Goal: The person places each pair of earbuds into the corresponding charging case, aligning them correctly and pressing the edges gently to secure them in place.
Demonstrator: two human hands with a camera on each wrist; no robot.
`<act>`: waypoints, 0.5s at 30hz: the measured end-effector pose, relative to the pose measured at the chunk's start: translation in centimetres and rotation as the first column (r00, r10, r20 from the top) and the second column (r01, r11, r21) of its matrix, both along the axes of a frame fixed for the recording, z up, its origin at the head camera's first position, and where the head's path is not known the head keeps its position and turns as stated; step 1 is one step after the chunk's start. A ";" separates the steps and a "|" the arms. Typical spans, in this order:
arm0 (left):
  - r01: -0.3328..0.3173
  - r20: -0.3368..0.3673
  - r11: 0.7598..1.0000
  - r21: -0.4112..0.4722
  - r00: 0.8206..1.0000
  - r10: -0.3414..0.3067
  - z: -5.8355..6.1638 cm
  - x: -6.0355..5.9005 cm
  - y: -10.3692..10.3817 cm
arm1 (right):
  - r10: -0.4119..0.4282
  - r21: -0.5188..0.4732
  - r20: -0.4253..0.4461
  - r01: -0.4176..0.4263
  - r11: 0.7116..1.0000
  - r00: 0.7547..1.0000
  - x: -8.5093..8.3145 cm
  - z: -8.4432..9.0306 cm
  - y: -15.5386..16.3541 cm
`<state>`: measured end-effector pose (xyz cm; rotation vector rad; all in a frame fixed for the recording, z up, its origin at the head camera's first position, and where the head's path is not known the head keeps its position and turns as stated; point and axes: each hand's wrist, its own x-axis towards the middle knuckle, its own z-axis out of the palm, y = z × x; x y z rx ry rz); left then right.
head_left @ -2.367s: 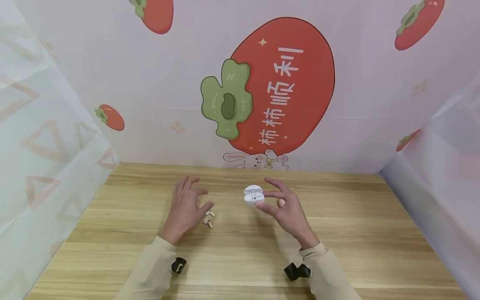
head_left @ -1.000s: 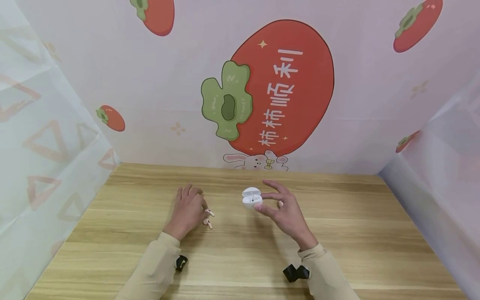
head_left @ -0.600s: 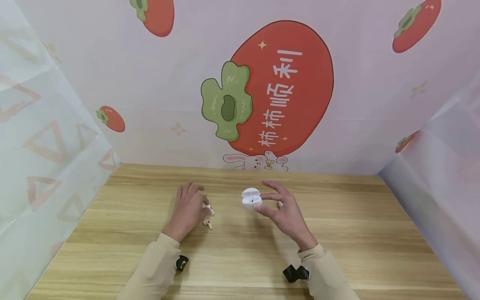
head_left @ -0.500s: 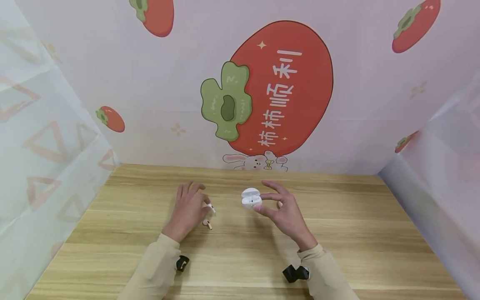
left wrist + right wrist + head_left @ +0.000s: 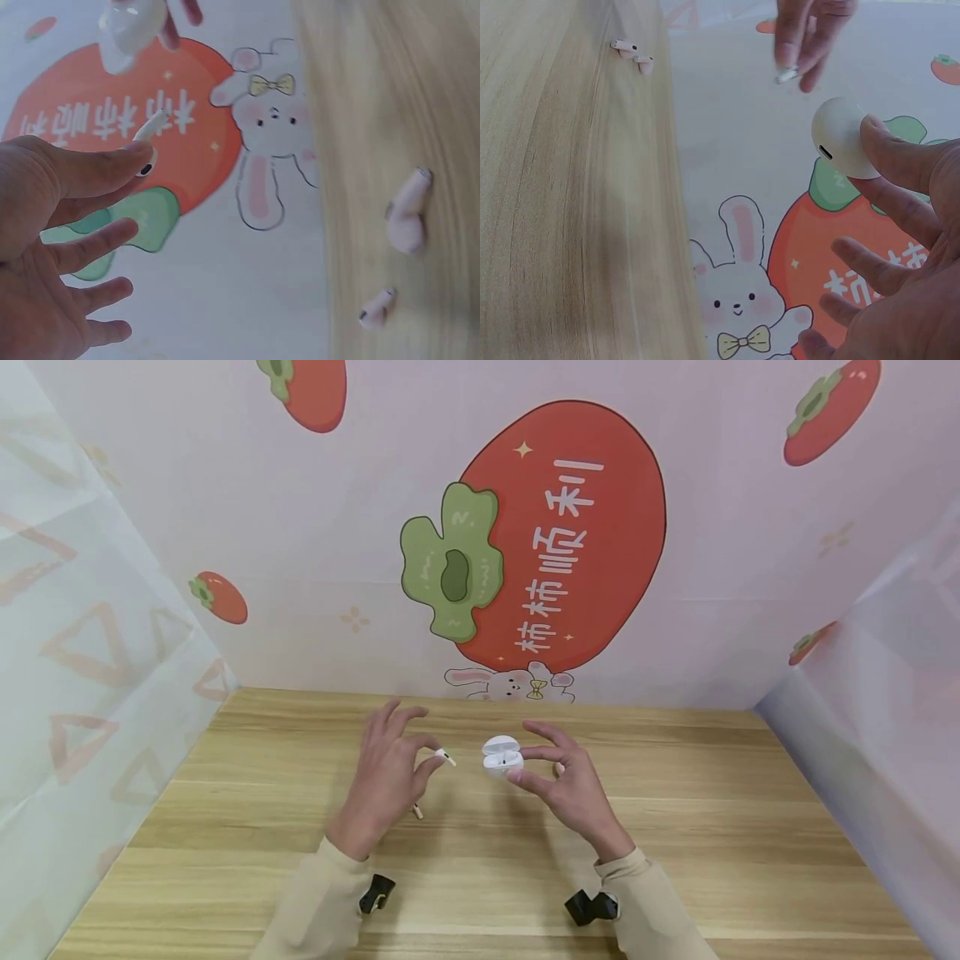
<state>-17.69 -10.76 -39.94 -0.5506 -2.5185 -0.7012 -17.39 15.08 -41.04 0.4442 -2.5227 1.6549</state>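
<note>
My left hand (image 5: 386,777) pinches a white earbud (image 5: 446,757) between thumb and index finger, raised over the table, its stem pointing toward the case. The other left fingers are spread. My right hand (image 5: 573,785) holds a white earbud charging case (image 5: 502,762) by its side between thumb and index finger, lid up, its inside facing me. In the right wrist view the rounded underside of the case shows a dark port slot (image 5: 826,152). The earbud and the case are a short gap apart. Two pale pink earbuds, a nearer one (image 5: 407,214) and a farther one (image 5: 377,307), lie on the table.
The wooden table (image 5: 675,827) ends at a printed backdrop (image 5: 315,527) with persimmons and a rabbit. A small pinkish object (image 5: 559,768) lies mostly hidden behind my right hand. White sheets (image 5: 97,610) flank the table, and black camera mounts (image 5: 592,906) sit at both wrists.
My left hand took hold of the white earbud on the table, lifted it and moved right toward the case. The right hand with the case has barely moved.
</note>
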 end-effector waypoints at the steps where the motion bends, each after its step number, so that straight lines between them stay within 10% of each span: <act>1: 0.010 -0.019 1.000 0.014 1.000 -0.010 0.3 0.1 0.2 | 0.000 0.002 -0.005 0.000 1.000 1.000 0.0 0.0 0.0; 15: 0.133 -0.179 0.981 0.142 0.978 -0.106 2.0 1.2 2.4 | 0.026 0.034 -0.051 -0.025 0.999 0.998 -0.1 -0.1 -0.1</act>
